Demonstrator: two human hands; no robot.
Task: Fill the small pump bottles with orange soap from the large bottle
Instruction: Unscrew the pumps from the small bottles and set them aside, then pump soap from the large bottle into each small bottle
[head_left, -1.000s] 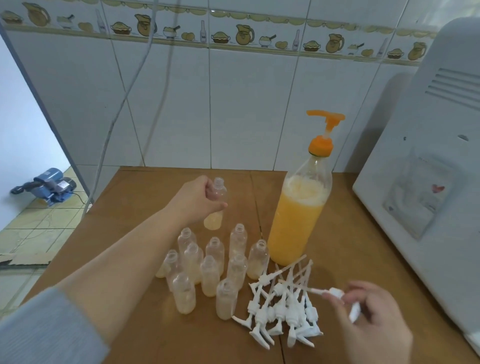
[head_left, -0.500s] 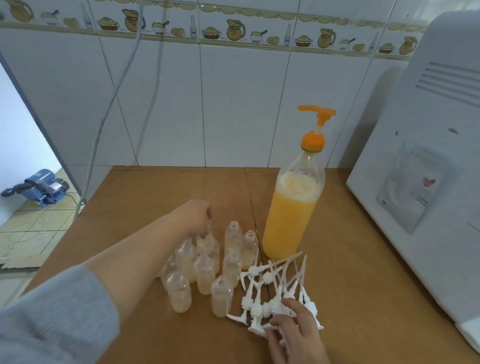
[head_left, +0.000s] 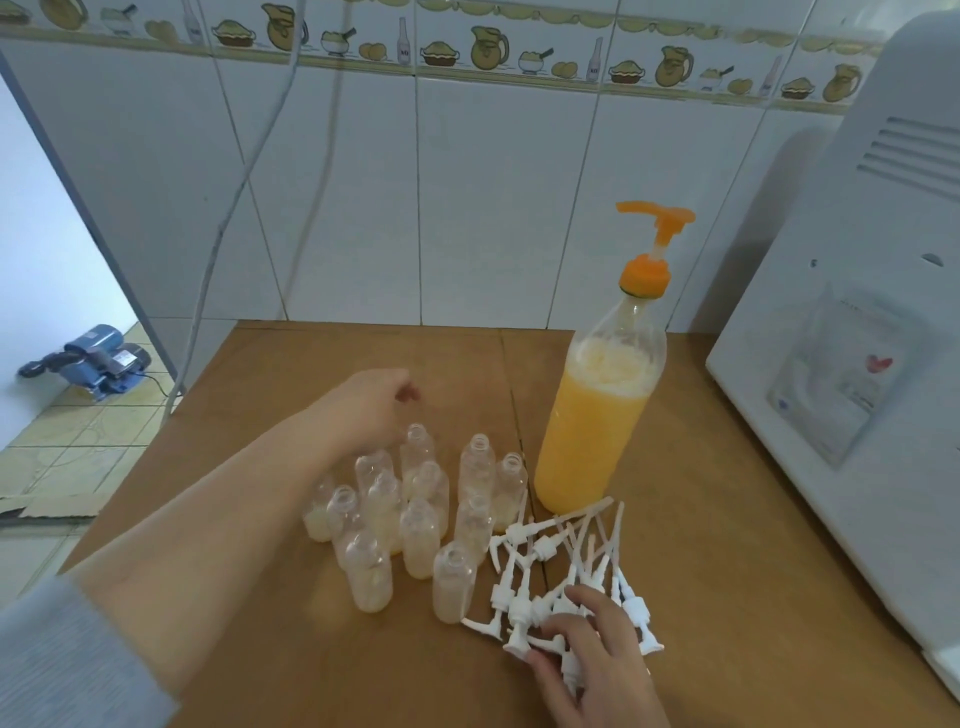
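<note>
the filling looks barely begun: from the left, the small bottles (head_left: 410, 514) stand uncapped in a tight cluster on the table (head_left: 260, 415), each showing only a little pale liquid at the bottom, so nearly all the pumping and every capping seem left. the left hand (head_left: 371, 408) hovers over the far side of the cluster, fingers loosely curled, grasping nothing. the white pumps (head_left: 566, 566) lie heaped to the right of the cluster, and the right hand (head_left: 592, 660) rests on the near ones with fingers spread. the large bottle (head_left: 597, 415), mostly full of orange soap with foam on top, stands upright just beyond the heap.
</note>
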